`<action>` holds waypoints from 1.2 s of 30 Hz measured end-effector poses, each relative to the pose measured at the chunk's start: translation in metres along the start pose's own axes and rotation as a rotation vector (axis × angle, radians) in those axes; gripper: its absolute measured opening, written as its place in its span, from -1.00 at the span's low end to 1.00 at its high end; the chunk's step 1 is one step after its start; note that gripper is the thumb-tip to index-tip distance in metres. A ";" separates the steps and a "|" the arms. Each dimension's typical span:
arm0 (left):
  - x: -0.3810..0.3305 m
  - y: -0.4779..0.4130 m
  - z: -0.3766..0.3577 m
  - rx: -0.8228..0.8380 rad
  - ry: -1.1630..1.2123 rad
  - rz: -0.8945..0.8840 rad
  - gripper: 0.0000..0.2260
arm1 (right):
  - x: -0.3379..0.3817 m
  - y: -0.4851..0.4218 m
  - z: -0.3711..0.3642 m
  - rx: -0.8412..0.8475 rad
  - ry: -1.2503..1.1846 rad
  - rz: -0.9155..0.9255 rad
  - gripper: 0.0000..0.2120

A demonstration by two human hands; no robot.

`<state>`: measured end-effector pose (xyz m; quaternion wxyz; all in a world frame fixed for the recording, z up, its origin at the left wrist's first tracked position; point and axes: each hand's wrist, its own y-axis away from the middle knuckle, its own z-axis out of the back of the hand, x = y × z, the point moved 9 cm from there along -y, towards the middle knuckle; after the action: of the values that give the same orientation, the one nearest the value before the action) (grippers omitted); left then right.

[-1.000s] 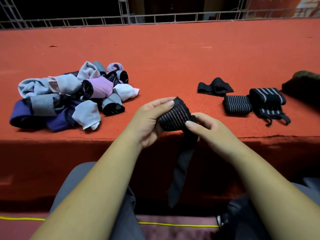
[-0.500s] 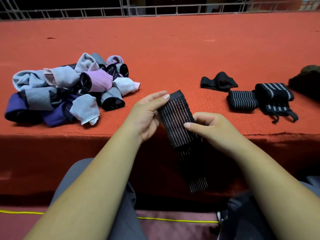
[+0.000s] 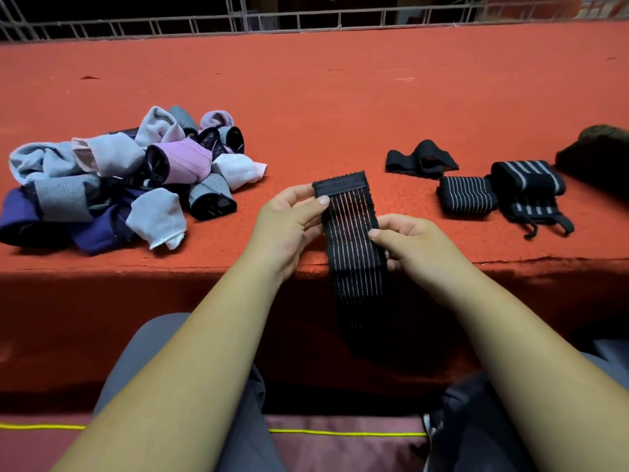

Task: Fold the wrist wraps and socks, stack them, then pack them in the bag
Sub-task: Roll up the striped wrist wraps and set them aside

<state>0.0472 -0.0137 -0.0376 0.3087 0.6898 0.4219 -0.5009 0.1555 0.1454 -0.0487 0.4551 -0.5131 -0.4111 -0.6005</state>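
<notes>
A black wrist wrap with thin pale stripes (image 3: 352, 233) hangs stretched out over the front edge of the red surface. My left hand (image 3: 289, 226) pinches its upper left edge near the plain black end. My right hand (image 3: 408, 247) grips its right edge lower down. The wrap's lower end trails into shadow below the edge. A pile of socks (image 3: 112, 178) in grey, lilac, purple and black lies at the left. To the right lie a folded striped wrap (image 3: 466, 198), a bigger rolled striped wrap (image 3: 527, 192) and a crumpled black wrap (image 3: 422, 161).
The red carpeted platform (image 3: 323, 97) runs wide, with a metal railing (image 3: 306, 20) along its far side. A dark bag-like shape (image 3: 599, 155) sits at the far right edge. My grey-trousered knees and a yellow cord (image 3: 340, 432) are below.
The wrap was bunched in a roll between my hands a second ago. It has been unrolled and now hangs flat and long, with my hands spread to its two edges.
</notes>
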 end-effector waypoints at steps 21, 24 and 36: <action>-0.005 0.009 -0.014 0.138 -0.525 -0.174 -0.87 | -0.006 -0.011 0.036 -0.231 -0.302 -0.007 -0.87; -0.001 0.010 -0.015 0.157 -0.533 -0.152 -0.85 | -0.003 -0.010 0.036 -0.237 -0.302 0.002 -0.88; 0.008 0.008 -0.013 0.125 -0.457 -0.090 -0.80 | -0.002 -0.011 0.042 -0.257 -0.290 0.029 -0.85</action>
<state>0.0614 -0.0038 -0.0415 0.3300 0.5568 0.3396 -0.6824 0.1555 0.1882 -0.0451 0.3305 -0.6539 -0.3848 -0.5613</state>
